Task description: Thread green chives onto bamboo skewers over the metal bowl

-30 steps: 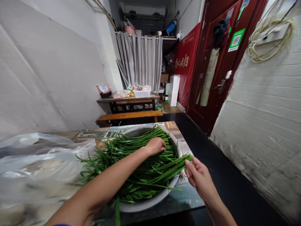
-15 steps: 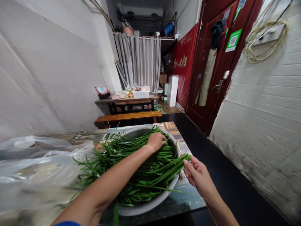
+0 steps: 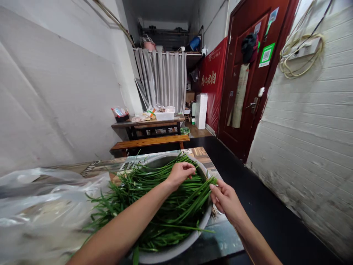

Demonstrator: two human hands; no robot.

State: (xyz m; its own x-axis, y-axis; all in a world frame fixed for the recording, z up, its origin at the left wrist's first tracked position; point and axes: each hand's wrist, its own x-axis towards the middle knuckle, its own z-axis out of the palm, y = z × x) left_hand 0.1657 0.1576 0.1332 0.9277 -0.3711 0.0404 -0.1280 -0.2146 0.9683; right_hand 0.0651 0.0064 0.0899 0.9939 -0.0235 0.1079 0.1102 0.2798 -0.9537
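A big grey metal basin stands on the table, heaped with long green garlic chives. Their leafy ends spill over its left side. My right hand, at the basin's right rim, pinches the cut ends of a bunch of these chives between thumb and fingers. Just above the heap is my left hand, its fingers curled together in a pinch. Whatever lies between those fingertips is too small or hidden to make out. My left forearm crosses over the heap and covers part of it.
Clear plastic bags cover the table's left side. Beyond stand a wooden bench and another table bearing a white tub and packages. A red door is at the right, beside a white brick wall.
My left hand has risen slightly off the chives, its fingers turning toward my right hand. My right hand has shifted a little left with the bunch. The view has tilted slightly up.
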